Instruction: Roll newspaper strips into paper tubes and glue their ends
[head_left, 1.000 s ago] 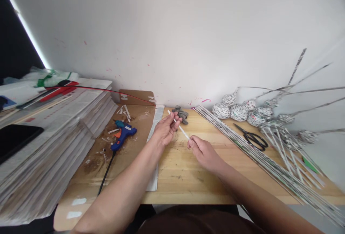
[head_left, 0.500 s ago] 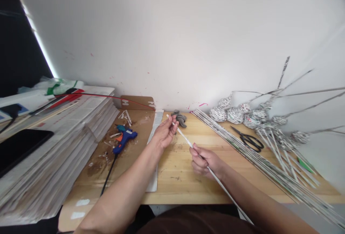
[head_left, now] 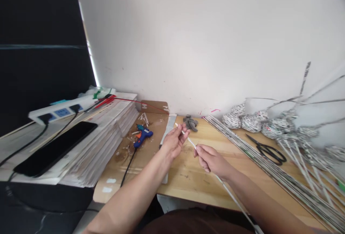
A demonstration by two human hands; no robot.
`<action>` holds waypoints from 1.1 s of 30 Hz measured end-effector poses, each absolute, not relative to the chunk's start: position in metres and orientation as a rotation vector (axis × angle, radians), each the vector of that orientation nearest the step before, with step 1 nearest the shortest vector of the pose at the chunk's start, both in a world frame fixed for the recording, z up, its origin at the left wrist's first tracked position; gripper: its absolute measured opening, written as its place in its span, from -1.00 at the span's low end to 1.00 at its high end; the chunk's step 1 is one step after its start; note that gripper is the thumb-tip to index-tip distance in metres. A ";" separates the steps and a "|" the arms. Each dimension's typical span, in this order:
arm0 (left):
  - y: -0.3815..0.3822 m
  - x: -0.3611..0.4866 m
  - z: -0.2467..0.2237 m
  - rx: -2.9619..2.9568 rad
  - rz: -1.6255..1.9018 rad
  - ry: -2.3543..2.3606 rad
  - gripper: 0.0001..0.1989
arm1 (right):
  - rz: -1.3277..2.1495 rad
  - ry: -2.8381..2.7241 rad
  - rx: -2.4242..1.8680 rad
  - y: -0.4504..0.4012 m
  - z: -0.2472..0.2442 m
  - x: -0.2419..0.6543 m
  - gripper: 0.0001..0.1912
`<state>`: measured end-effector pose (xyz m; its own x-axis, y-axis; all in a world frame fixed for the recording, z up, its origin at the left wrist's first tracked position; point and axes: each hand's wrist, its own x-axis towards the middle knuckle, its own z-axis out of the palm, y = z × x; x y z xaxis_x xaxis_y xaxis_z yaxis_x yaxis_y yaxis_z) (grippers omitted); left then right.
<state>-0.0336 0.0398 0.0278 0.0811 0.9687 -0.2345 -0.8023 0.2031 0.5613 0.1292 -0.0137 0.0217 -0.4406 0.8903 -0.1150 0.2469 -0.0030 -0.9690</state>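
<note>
A thin white paper tube [head_left: 235, 200] runs slantwise over the wooden table, from between my hands down toward the lower right. Near its upper tip, my left hand [head_left: 175, 141] pinches it with thumb and fingers, palm turned partly up. Farther down, the fingers of my right hand [head_left: 208, 157] are wrapped round the same tube. Just behind my left hand lies a crumpled grey cloth-like item [head_left: 191, 122]. A strip of printed paper [head_left: 170, 120] lies flat under and beside my left hand.
At left are a paper stack [head_left: 107, 144], a phone [head_left: 58, 147] and a power strip [head_left: 63, 111]. A blue glue gun [head_left: 142, 136] lies on cardboard [head_left: 113, 167]. To the right are long paper tubes [head_left: 250, 151], black scissors [head_left: 266, 150] and woven paper balls [head_left: 252, 123].
The view has turned left, so more of the phone and power strip shows. My right hand has come a little closer to my left hand along the tube.
</note>
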 end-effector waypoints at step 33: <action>-0.052 -0.105 0.005 0.298 1.367 0.649 -0.89 | 1.786 -1.786 -0.959 -0.031 0.016 0.053 -0.59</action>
<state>-0.1052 -0.0516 0.0053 0.0649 0.9650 -0.2542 -0.8067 0.2007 0.5558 0.0527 -0.0311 0.0162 -0.6649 0.7283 -0.1660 0.1660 -0.0726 -0.9835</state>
